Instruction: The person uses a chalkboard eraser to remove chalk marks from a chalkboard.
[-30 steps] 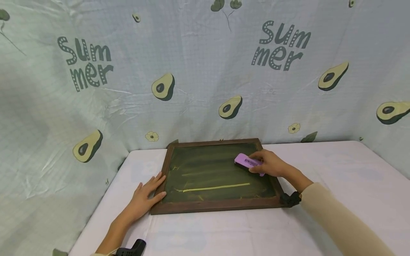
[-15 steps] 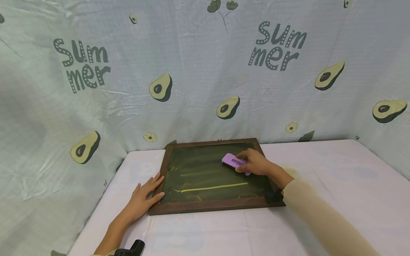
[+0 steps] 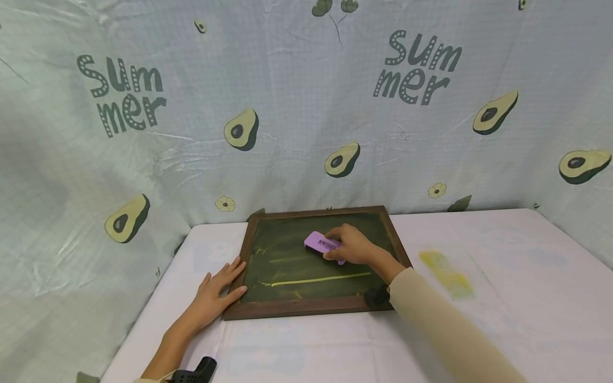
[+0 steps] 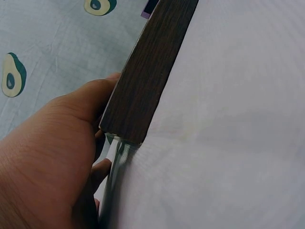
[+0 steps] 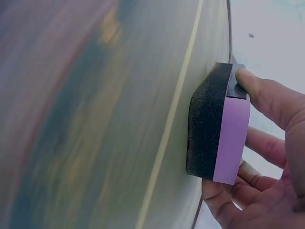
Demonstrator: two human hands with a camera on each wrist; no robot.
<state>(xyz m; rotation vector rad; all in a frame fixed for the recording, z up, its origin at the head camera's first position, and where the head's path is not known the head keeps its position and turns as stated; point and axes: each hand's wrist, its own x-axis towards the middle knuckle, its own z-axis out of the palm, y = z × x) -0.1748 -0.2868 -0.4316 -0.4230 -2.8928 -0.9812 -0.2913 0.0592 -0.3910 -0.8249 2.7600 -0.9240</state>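
A purple chalkboard eraser (image 3: 320,242) with a black pad lies against the upper middle of the chalkboard (image 3: 287,234). My right hand (image 3: 351,246) grips it between thumb and fingers; in the right wrist view the eraser's black pad (image 5: 206,129) faces the board surface. A bold yellow chalk line crosses the lower part of the board, with a fainter line and smudges above. With fingers spread, my left hand (image 3: 215,298) rests on the left side of the brown wooden frame (image 3: 306,307). The left wrist view shows the thumb beside the frame's corner.
The board lies on a white cloth-covered table (image 3: 488,239). A yellow chalk smear (image 3: 445,274) marks the cloth right of the board. Behind stands a hanging cloth (image 3: 287,69) printed with avocados and lettering.
My right hand has slid the eraser leftward across the board, from near its right side to the middle. The yellow smear on the cloth has come into sight. My left hand stays put.
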